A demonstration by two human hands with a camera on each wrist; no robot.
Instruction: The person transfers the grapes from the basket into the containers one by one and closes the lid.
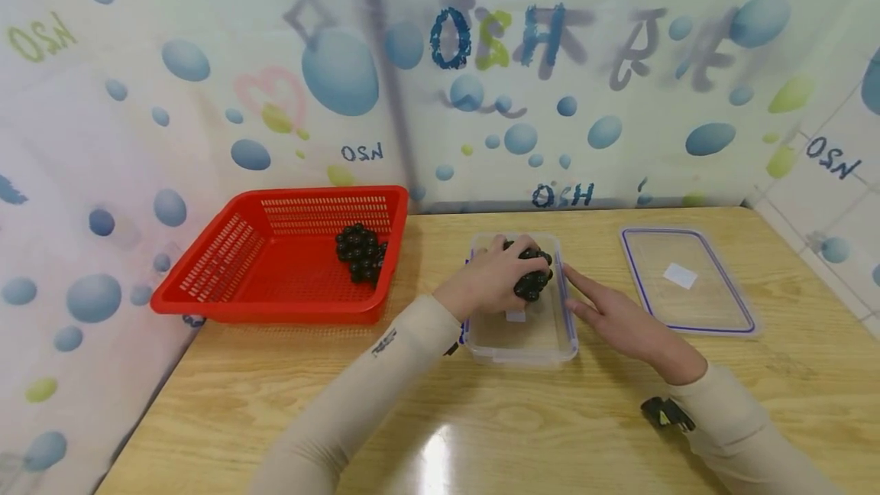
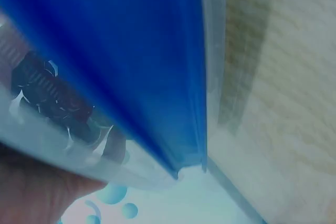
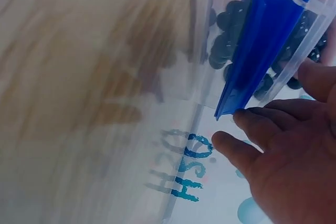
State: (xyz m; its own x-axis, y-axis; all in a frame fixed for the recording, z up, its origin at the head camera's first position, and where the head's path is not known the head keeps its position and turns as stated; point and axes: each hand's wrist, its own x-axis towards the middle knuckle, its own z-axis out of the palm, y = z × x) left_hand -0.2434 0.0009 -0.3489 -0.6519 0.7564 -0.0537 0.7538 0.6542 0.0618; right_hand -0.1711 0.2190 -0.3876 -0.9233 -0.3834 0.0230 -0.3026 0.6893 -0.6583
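Note:
A bunch of black grapes [image 1: 532, 285] is gripped from above by my left hand [image 1: 490, 278], inside a clear plastic container [image 1: 519, 356]. The fingers curl over the top of the bunch. My right hand [image 1: 622, 323] has its fingers extended against the container's right side. In the right wrist view, its fingertips touch a hanging blue clip [image 3: 257, 56] and the container wall, and dark grapes [image 3: 228, 38] show through the plastic. Another blue clip [image 2: 136, 66] fills much of the left wrist view and hides part of the grapes [image 2: 47, 93] behind it.
To the left stands a red plastic basket [image 1: 275, 315] with more black grapes [image 1: 359, 252] at its right end. The clear lid [image 1: 718, 308], edged in blue, lies flat at the right. A patterned curtain [image 1: 474, 143] hangs behind the wooden table [image 1: 385, 418].

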